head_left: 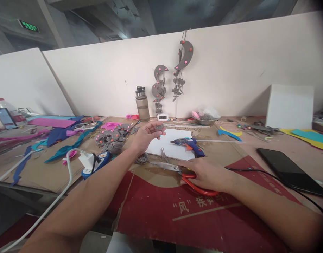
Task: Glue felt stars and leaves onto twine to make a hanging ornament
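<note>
My left hand (148, 136) is raised over the left edge of a white sheet (166, 149). Its thumb and fingers close around a small grey piece (159, 128), whose kind I cannot make out. My right hand (207, 173) grips the red handles of a pair of scissors (174, 168), low over the cardboard, blades towards the left. Just beyond them, a blue glue gun (190, 144) lies on the sheet with a glue stick in its back. A small loop of grey cord (163, 154) rests by the sheet's front edge, and a coil of grey cord (141, 158) sits left of it.
Grey pieces with pink dots (108, 138) and a power strip (98, 163) are on the left. A bottle (142, 105), a small clock (163, 117) and a bowl (206, 121) stand behind. At right lies a phone (290, 168) beside a black cable (259, 171). Moon ornaments (188, 54) hang on the panel.
</note>
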